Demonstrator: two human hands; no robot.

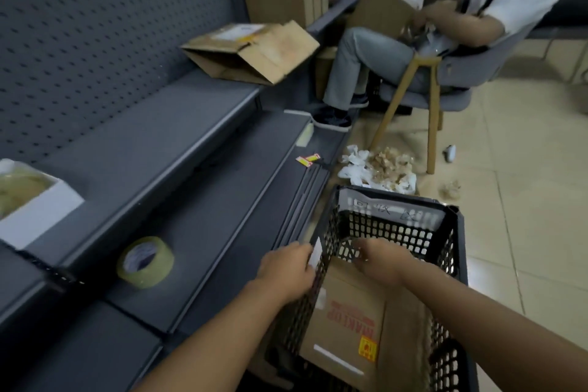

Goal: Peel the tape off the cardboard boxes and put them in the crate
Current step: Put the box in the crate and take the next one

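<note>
A black lattice crate [451, 216] stands on the floor at lower right, with a white handwritten label on its far wall. A flattened cardboard box [346, 321] with red print and a yellow sticker lies inside it. My right hand [378, 259] is inside the crate, fingers curled down over the box's far edge. My left hand [286, 270] hovers at the crate's left rim and pinches a small white scrap of tape [316, 253]. Another opened cardboard box [254, 51] with a shipping label lies on the upper grey shelf.
A roll of clear tape [145, 261] sits on the low shelf [206, 216] at left, with a white box [35, 204] above it. A heap of peeled tape and paper [378, 169] lies on the floor. A seated person [413, 41] handles cardboard on a chair [432, 99].
</note>
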